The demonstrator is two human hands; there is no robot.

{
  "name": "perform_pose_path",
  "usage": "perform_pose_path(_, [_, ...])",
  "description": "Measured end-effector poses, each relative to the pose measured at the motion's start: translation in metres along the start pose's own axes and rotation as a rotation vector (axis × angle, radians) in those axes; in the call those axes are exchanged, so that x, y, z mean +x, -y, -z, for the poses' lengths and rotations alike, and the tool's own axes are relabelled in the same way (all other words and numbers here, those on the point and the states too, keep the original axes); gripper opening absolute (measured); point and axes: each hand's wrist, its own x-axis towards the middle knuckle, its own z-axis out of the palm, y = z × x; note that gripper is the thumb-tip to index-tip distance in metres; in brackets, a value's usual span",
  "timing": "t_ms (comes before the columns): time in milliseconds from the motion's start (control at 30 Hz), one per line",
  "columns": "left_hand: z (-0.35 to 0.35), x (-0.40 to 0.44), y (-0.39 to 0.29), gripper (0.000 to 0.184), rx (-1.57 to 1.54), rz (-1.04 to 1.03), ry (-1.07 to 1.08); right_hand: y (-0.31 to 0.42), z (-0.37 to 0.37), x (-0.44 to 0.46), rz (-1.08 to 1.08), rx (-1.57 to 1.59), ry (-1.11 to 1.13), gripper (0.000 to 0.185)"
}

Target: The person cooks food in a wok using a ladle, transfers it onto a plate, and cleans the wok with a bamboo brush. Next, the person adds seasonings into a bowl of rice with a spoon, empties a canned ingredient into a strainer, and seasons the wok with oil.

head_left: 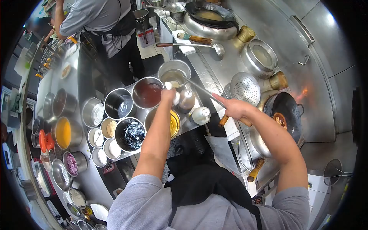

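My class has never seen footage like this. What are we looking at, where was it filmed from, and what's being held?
No machine here: these are a person's bare hands, seen by one head-worn camera looking forward and down. The right hand grips a long-handled tool whose far end reaches into a metal pot. The left hand is at something white, too unclear to name. Nearby stand a pot of red-brown liquid and two bottles. At the picture's right are a strainer and a dark wok.
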Motion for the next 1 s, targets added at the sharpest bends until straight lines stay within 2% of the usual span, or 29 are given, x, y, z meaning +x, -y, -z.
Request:
perform_pose_path(67, [0.0,-0.001,-0.002,0.039,0.027,-0.014,-0.004,-0.004,0.007,0.002,0.02,0.011,0.02,0.096])
perform_pose_path(133, [-0.004,0.013,0.009,0.022,-0.027,-0.025,-0.013,-0.014,0.011,0.008,0.032,0.1,0.074,0.097])
perform_pose_path(167, [-0.003,0.008,0.005,0.022,-0.029,-0.027,-0.016,-0.017,0.014,0.007,0.035,0.097,0.073,0.097])
perform_pose_path(233, [0.001,-0.008,-0.006,0.042,-0.054,0.025,-0.007,-0.021,0.017,0.003,0.002,0.579,0.229,0.094])
perform_pose_path(267, [0.004,-0.007,-0.003,0.042,-0.053,0.02,-0.01,-0.024,0.012,0.001,0.026,0.797,0.287,0.089])
perform_pose_path(300, [0.006,-0.003,0.002,0.041,-0.056,0.005,0.0,-0.025,0.004,0.001,0.03,0.799,0.281,0.089])
perform_pose_path(367, [0.017,-0.027,-0.011,0.038,-0.112,-0.047,0.071,-0.031,-0.017,-0.008,0.032,1.173,0.253,0.084])
perform_pose_path(433, [0.043,-0.112,-0.067,0.032,-0.146,-0.07,0.115,-0.033,-0.055,-0.027,0.119,1.545,0.195,0.079])
perform_pose_path(500, [0.063,-0.138,-0.064,0.033,-0.118,-0.084,0.116,-0.044,-0.091,-0.054,0.313,1.706,0.133,0.075])
perform_pose_path(533, [0.072,-0.162,-0.07,0.033,-0.311,-0.037,0.183,-0.049,-0.108,-0.073,0.344,1.796,0.105,0.076])
perform_pose_path(600, [0.093,-0.179,-0.056,0.034,-0.353,0.005,0.27,-0.054,-0.133,-0.119,0.398,1.974,-0.031,0.082])
perform_pose_path(667, [0.109,-0.201,-0.057,0.036,-0.248,0.001,0.288,-0.068,-0.155,-0.169,0.369,2.008,-0.187,0.083])
perform_pose_path(700, [0.114,-0.214,-0.058,0.038,-0.24,-0.142,0.332,-0.068,-0.161,-0.199,0.331,2.023,-0.275,0.084])
perform_pose_path(733, [0.121,-0.194,-0.037,0.039,-0.237,-0.038,0.329,-0.068,-0.167,-0.228,0.252,2.027,-0.37,0.085])
perform_pose_path(767, [0.121,-0.192,-0.037,0.038,-0.176,-0.02,0.28,-0.07,-0.175,-0.253,0.172,2.009,-0.468,0.087])
perform_pose_path(800, [0.117,-0.188,-0.038,0.039,-0.187,-0.077,0.392,-0.073,-0.186,-0.271,0.121,1.973,-0.572,0.087])
perform_pose_path(867, [0.095,-0.193,-0.056,0.042,-0.127,-0.137,0.415,-0.082,-0.207,-0.306,-0.024,1.881,-0.735,0.087])
perform_pose_path(967, [0.059,-0.2,-0.066,0.04,0.051,-0.348,0.483,-0.098,-0.22,-0.347,-0.399,1.53,-0.805,0.086])
perform_pose_path(1000, [0.046,-0.204,-0.07,0.038,0.115,-0.432,0.514,-0.104,-0.221,-0.354,-0.572,1.276,-0.783,0.084])
